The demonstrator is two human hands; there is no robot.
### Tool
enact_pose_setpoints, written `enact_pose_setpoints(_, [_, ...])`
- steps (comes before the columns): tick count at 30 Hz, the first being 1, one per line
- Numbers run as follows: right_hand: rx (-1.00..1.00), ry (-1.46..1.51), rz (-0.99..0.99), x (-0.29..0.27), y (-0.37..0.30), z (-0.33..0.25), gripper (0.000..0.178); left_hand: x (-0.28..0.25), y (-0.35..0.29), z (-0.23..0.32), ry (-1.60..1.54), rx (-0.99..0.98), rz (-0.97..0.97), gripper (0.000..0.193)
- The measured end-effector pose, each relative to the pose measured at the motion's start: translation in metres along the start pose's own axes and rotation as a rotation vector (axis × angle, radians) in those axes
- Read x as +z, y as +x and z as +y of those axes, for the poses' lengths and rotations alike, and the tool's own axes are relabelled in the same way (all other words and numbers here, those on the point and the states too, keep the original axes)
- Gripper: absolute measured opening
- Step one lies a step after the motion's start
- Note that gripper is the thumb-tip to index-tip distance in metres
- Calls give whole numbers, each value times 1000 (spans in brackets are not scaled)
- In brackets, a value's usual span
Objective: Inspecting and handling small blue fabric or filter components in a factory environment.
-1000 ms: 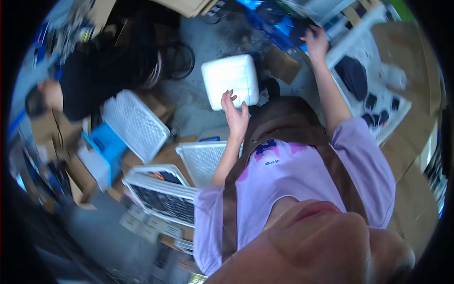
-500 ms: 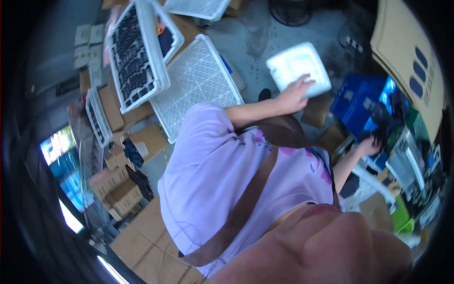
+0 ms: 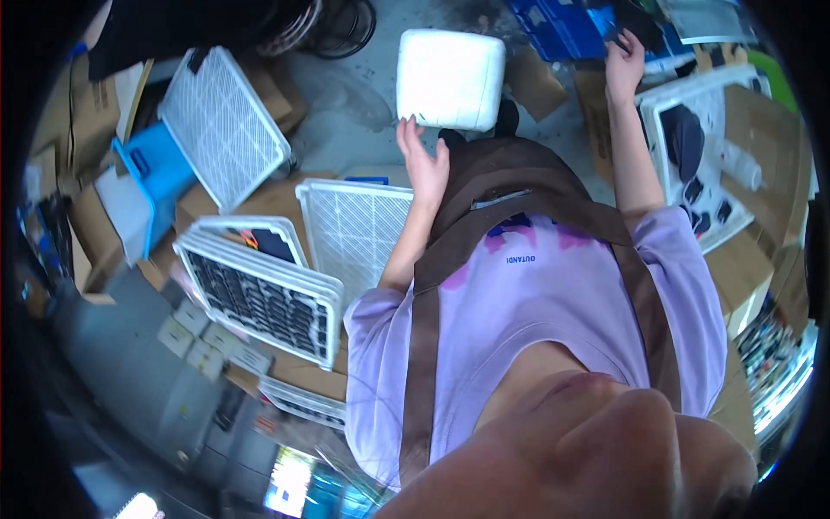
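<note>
A white, rounded-square block (image 3: 450, 80), perhaps a padded seat, is in front of me above the floor. My left hand (image 3: 424, 164) is at its near left edge with fingers apart; fingertips overlap the edge, and I cannot tell whether they press on it. Farther right, my right hand (image 3: 624, 69) reaches to the near side of a blue crate (image 3: 558, 30). Its fingers are curled against something dark (image 3: 641, 28) there, too blurred to name.
White grid trays (image 3: 226, 130) lean at the left, near a blue bin (image 3: 160, 177). Stacked white-framed trays (image 3: 259, 294) hold rows of black pieces. To my right is a white tray (image 3: 692, 164) with dark pieces, beside cardboard boxes (image 3: 761, 147).
My view has turned, so the block, crate and trays all sit elsewhere in the picture. My left hand has shifted from on top of the white block to its near edge.
</note>
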State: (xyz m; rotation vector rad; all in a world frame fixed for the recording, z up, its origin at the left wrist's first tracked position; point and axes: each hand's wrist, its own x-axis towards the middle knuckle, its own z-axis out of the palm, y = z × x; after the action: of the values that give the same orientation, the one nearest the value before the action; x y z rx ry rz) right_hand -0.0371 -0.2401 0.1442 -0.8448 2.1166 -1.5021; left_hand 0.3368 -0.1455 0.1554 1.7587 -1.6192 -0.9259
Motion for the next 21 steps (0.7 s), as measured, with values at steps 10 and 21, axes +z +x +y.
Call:
enact_pose_setpoints(10, [98,-97,56,-36,-102,29,40,-76,21,-63,26,181,-39,68])
enact_pose_setpoints(21, [555,759,-467,-43,-125,-82,64,-64,17,-85,-21,160,-65,68])
